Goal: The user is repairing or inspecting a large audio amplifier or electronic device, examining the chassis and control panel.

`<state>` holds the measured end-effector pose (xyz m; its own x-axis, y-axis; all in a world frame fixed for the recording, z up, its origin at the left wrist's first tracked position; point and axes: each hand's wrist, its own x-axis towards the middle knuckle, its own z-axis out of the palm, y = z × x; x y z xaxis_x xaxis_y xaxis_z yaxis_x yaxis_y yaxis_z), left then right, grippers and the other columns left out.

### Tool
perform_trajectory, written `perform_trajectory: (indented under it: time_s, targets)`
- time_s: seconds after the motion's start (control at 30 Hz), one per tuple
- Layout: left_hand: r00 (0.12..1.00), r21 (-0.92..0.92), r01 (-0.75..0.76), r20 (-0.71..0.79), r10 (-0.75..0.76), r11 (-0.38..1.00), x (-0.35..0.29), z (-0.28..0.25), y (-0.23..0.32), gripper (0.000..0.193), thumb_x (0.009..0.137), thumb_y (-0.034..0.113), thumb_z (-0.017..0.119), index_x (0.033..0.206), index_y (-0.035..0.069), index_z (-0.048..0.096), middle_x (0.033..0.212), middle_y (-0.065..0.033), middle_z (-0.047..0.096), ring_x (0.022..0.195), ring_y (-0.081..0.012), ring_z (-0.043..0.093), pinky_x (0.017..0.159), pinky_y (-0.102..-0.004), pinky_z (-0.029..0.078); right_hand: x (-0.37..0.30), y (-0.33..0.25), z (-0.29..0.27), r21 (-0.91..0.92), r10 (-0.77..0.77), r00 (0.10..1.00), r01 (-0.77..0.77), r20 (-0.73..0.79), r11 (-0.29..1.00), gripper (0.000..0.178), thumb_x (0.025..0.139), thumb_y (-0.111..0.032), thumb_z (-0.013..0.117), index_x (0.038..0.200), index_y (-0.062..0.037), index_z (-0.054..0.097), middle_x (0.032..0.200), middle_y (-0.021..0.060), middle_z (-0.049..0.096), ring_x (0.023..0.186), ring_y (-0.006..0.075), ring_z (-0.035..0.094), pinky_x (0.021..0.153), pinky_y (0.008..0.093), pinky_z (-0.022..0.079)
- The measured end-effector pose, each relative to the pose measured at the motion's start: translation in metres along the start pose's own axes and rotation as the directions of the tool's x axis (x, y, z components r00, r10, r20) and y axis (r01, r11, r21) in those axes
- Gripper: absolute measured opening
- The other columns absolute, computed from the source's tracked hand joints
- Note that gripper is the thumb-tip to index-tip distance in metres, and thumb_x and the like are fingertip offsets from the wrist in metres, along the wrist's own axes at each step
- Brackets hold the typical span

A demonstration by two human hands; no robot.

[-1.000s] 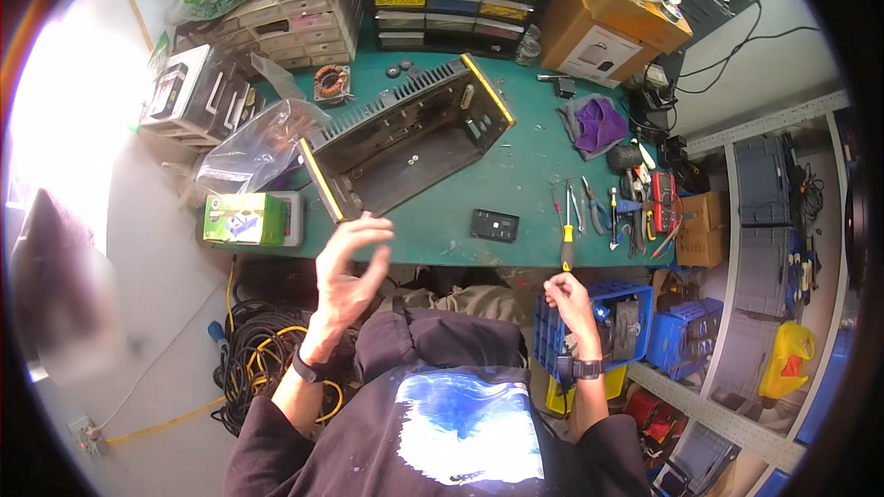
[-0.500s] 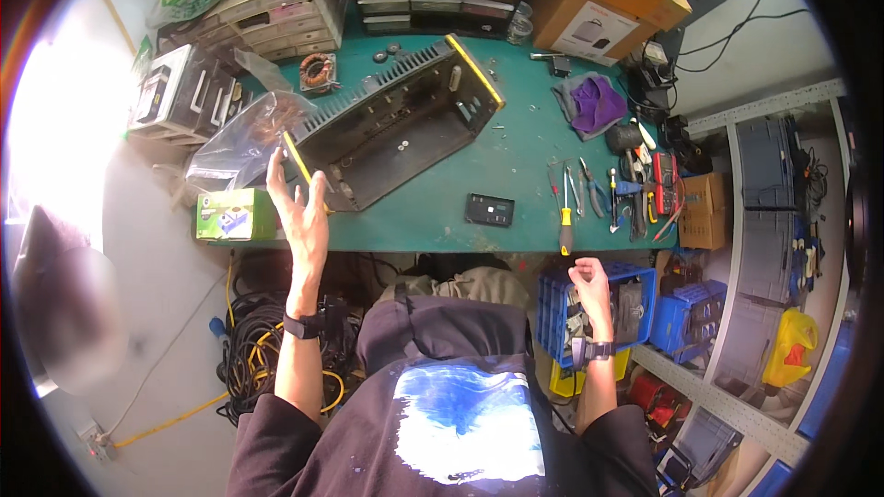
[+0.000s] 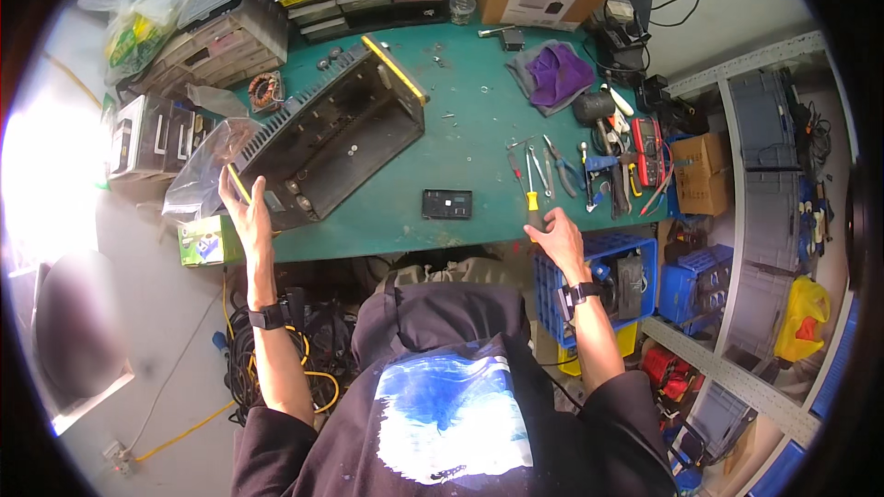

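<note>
Far along or not, I judged it only from how things lay: the finned black case point(image 3: 341, 164), at ten o'clock on the green surface point(image 3: 483, 152), stood open with its hollow upward, mostly bare apart from fittings and a pale bit on its floor. I saw no cover on it, and no tool at its fasteners, so whatever work it called for inside looked unfinished to me.

At nine o'clock, my left hand point(image 3: 251, 224) was at the case's near yellow edge, thumb and fingers apart on either side of it; I could not tell how firmly they pressed.

At three o'clock, my right hand point(image 3: 562, 244) had its thumb and forefinger bent close about the handle of the yellow-and-black screwdriver point(image 3: 532, 204), which lay pointing toward twelve. They seemed to touch it, but I could not tell whether they had closed.

A small black module point(image 3: 447, 204) sat near the middle, untouched; the pliers point(image 3: 562, 168) lay at two o'clock, and a purple cloth point(image 3: 560, 75) at one.
</note>
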<state>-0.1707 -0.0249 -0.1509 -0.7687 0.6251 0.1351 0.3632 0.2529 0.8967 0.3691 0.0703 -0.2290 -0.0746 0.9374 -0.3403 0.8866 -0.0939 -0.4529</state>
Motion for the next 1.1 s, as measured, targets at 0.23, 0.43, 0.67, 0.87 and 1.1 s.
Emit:
perform_trajectory:
  time_s: [0.23,0.43,0.67,0.87,1.1]
  targets:
    - [0.996,0.217,-0.081,0.063,0.069,0.973,0.009,0.001,-0.005,0.076,0.097,0.019,0.069,0.160,0.007,0.027,0.163,-0.0210,0.032,0.155,-0.0344,0.024,0.126,-0.0441,0.019,0.026,0.016,0.002,-0.058,-0.074,0.980,0.086,0.183,0.995,0.053,0.082,-0.049,0.081,0.087,-0.0006,0.060,0.085,0.0199,0.067,0.083,0.0402,0.065,0.072,0.0491,0.051]
    - [0.996,0.249,-0.088,0.002,0.090,0.964,0.009,0.001,-0.011,0.074,0.098,0.019,0.068,0.159,0.006,0.028,0.162,-0.0188,0.033,0.153,-0.0335,0.029,0.124,-0.0420,0.023,0.029,0.032,0.009,0.009,-0.213,0.964,0.214,0.161,0.977,0.051,0.085,-0.047,0.080,0.086,0.0000,0.059,0.084,0.0199,0.064,0.084,0.0401,0.064,0.072,0.0497,0.049]
    - [0.999,0.266,-0.045,-0.009,0.049,0.963,0.007,0.001,-0.013,0.074,0.097,0.015,0.068,0.159,0.004,0.029,0.162,-0.0183,0.033,0.152,-0.0315,0.028,0.125,-0.0414,0.022,0.029,0.041,0.012,0.054,-0.249,0.955,0.243,0.160,0.968,0.048,0.086,-0.043,0.080,0.085,-0.0008,0.058,0.082,0.0163,0.059,0.083,0.0382,0.061,0.072,0.0490,0.048]
    - [0.999,0.192,-0.028,-0.024,0.033,0.981,0.009,-0.001,-0.020,0.074,0.096,0.011,0.069,0.158,0.004,0.030,0.161,-0.0174,0.035,0.153,-0.0292,0.028,0.125,-0.0404,0.021,0.027,0.040,0.011,0.093,-0.268,0.955,0.258,0.126,0.962,0.043,0.088,-0.037,0.077,0.090,0.0006,0.056,0.083,0.0186,0.058,0.084,0.0406,0.060,0.074,0.0507,0.047]
    - [0.997,0.210,-0.051,-0.039,0.060,0.976,0.010,0.000,-0.016,0.070,0.097,0.015,0.069,0.156,0.003,0.034,0.159,-0.0173,0.038,0.150,-0.0293,0.033,0.124,-0.0398,0.024,0.027,0.046,0.011,0.135,-0.311,0.946,0.298,0.088,0.945,0.038,0.092,-0.031,0.072,0.097,0.0031,0.057,0.092,0.0229,0.059,0.089,0.0438,0.059,0.078,0.0508,0.048]
